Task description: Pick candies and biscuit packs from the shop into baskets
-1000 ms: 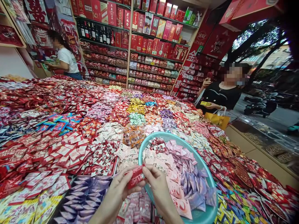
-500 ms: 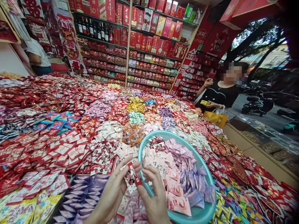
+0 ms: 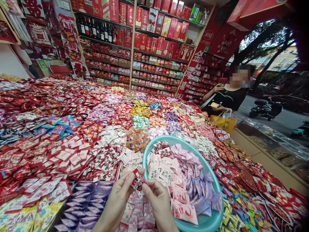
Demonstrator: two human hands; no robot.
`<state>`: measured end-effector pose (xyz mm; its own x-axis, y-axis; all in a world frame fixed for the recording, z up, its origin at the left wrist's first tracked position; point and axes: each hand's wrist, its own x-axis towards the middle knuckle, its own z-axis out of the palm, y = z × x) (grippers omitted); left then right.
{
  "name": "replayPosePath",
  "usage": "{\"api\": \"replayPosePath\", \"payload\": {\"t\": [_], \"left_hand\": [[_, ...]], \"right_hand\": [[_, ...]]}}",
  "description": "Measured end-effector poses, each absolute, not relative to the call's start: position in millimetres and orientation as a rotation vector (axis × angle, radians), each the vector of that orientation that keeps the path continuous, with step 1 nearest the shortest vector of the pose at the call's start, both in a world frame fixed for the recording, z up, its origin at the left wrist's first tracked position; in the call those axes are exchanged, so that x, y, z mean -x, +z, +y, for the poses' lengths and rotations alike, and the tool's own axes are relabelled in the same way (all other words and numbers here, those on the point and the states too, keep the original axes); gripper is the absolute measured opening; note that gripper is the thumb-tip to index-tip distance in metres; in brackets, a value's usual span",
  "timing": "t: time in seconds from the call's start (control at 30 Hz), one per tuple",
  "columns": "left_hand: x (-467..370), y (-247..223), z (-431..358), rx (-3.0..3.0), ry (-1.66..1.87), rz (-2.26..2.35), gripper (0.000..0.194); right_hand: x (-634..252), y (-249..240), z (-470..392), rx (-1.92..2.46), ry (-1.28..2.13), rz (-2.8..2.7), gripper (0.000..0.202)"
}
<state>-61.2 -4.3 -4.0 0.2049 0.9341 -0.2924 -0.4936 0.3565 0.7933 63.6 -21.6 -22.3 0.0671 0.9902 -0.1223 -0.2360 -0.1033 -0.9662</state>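
Observation:
Between my two hands is a small red-and-white candy packet [image 3: 137,181] with a cartoon print. My left hand [image 3: 122,190] pinches it from the left, thumb on its face. My right hand [image 3: 158,197] pinches its right side with thumb and fingers. Whether more than one packet is in the grip, I cannot tell. Just right of my hands sits a turquoise plastic basket [image 3: 215,187], holding pink packets [image 3: 185,207], purple packets [image 3: 200,190], cream packets with black writing [image 3: 158,166] and some red-and-white ones. Similar red-and-white packets [image 3: 106,166] lie heaped to the left.
Candy heaps cover the broad display, with a dark tray of purple packets [image 3: 83,204] at lower left. Shelves [image 3: 132,48] of boxes and bottles stand behind. At right, a person in black [image 3: 224,101] holds a small yellow item beside a yellow bag [image 3: 223,124].
My right hand has closed in from an open curl to a pinch on the packet, which is turned slightly. The person in white at far left has gone from view.

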Motion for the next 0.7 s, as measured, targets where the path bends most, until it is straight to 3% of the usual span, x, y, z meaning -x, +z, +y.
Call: {"api": "replayPosePath", "payload": {"t": [0.43,0.63,0.7], "left_hand": [[48,-6,-3,-0.867,0.993,1.068,0.026],[44,2,5,-1.085,0.912,0.869,0.019],[43,-1,7,-1.067,0.895,0.833,0.026]], "right_hand": [[-81,-20,-19,1.190,1.270,-0.882,0.021],[-100,-5,-8,1.173,1.309,-1.090,0.023],[-106,2,-2,1.171,1.339,-1.130,0.021]]}}
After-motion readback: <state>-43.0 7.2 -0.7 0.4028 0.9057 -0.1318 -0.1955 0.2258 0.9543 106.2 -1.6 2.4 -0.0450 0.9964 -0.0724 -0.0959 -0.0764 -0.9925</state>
